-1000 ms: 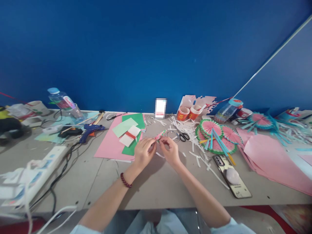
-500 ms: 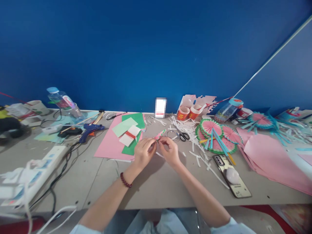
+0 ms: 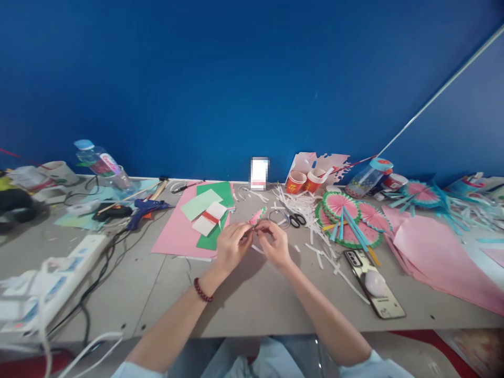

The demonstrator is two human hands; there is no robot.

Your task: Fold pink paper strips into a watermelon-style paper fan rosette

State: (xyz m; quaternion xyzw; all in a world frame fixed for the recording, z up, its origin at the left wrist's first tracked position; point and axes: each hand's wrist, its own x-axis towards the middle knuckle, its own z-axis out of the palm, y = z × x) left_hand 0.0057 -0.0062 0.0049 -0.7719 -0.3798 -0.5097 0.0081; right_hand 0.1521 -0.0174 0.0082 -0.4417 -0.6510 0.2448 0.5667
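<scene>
Over the middle of the desk, my left hand (image 3: 234, 244) and my right hand (image 3: 274, 244) meet fingertip to fingertip, both pinched closed. A small folded strip of pink paper with a green edge (image 3: 259, 214) sticks out beyond the fingers; its lower end is hidden between them. Right of it lie black-handled scissors (image 3: 296, 220) among white paper scraps (image 3: 313, 223). Green sheets (image 3: 220, 193), a pale green sheet (image 3: 201, 205) and a white card with a red band (image 3: 210, 218) rest on pink paper (image 3: 169, 239) beside my left hand.
Watermelon-patterned paper fans (image 3: 342, 210) and a phone (image 3: 374, 283) lie to the right, with red paper cups (image 3: 296, 182) behind. On the left are a blue glue gun (image 3: 144, 210), a tilted plastic bottle (image 3: 98, 160) and a power strip (image 3: 59, 283) with cables. A blue wall (image 3: 244, 94) closes the back.
The pink and green paper tip has shifted slightly and looks more curved. Both hands keep nearly the same place and pinch.
</scene>
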